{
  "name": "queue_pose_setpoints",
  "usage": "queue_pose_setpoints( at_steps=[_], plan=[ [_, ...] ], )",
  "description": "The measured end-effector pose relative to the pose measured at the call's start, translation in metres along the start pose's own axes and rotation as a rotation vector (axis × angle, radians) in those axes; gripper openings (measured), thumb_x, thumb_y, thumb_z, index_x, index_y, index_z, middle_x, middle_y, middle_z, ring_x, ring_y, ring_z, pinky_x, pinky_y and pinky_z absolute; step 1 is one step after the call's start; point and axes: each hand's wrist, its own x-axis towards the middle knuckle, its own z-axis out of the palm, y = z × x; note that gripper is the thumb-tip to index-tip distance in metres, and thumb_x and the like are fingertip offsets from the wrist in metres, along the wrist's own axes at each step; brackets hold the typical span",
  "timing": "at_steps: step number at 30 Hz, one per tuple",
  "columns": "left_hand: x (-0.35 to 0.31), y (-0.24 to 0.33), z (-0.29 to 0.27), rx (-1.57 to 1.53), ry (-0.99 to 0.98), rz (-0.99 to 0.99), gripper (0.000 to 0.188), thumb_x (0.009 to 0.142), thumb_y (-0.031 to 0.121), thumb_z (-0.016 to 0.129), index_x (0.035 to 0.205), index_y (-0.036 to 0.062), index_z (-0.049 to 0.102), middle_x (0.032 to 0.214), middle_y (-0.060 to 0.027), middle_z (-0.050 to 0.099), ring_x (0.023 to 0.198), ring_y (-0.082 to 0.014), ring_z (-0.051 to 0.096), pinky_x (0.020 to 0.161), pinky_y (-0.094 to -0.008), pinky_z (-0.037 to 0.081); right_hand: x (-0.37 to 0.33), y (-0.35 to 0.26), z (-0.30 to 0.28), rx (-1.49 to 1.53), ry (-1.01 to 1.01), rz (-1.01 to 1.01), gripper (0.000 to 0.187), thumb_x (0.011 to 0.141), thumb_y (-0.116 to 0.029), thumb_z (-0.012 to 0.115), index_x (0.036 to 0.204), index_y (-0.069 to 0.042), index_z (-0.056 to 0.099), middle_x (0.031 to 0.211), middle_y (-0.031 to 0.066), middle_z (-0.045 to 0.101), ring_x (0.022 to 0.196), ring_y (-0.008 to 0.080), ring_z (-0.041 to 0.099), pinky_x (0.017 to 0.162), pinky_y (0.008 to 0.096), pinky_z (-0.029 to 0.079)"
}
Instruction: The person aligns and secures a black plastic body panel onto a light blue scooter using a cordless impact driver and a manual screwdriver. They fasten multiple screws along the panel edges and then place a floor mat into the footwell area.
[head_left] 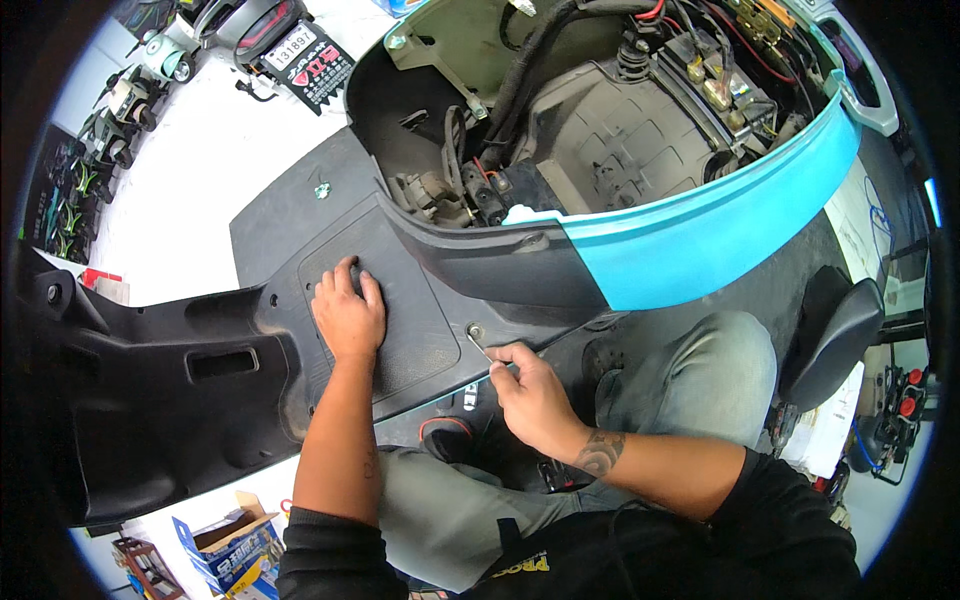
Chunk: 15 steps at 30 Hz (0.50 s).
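A scooter lies open before me, its black plastic footboard panel (300,215) spread across the middle. My left hand (347,312) presses flat on the textured floor mat section (415,320) of that panel. My right hand (528,385) grips a small metal hex key (477,343), its tip set in a screw hole (474,329) at the panel's lower edge. Above, the open body shows the grey under-seat tub (620,140), black cables (530,60) and wiring, framed by a light blue side cover (710,235).
A black front leg shield (160,390) extends to the left. Another scooter's rear with a plate (290,45) stands at top left on the white floor. A black stool seat (835,335) is at right. Cardboard boxes (235,550) sit at the bottom left. My grey-trousered knee (715,370) is under the body.
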Motion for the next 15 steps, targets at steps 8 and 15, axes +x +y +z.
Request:
queue_pose_setpoints(
  at_steps=[8,15],
  plan=[
    [-0.001,-0.002,0.004,0.018,0.014,-0.002,0.034,0.099,0.027,0.066,0.128,0.0111,0.071,0.111,-0.0135,0.07,0.104,-0.0359,0.065,0.091,-0.0481,0.05,-0.003,0.01,0.019,0.003,0.13,-0.144,0.026,0.112,-0.016,0.059,0.132,0.0,0.065,0.08,0.0026,0.062,0.066,0.0084,0.055,0.062,0.031,0.047],
    [0.0,-0.001,0.001,0.03,0.001,-0.007,0.033,0.098,0.027,0.066,0.127,0.011,0.071,0.111,-0.0137,0.07,0.104,-0.0361,0.065,0.092,-0.0482,0.05,0.0,0.004,0.004,-0.112,0.066,-0.173,0.026,0.109,-0.017,0.061,0.129,0.0,0.065,0.095,0.0161,0.074,0.078,0.0252,0.071,0.074,0.0385,0.054]
  ],
)
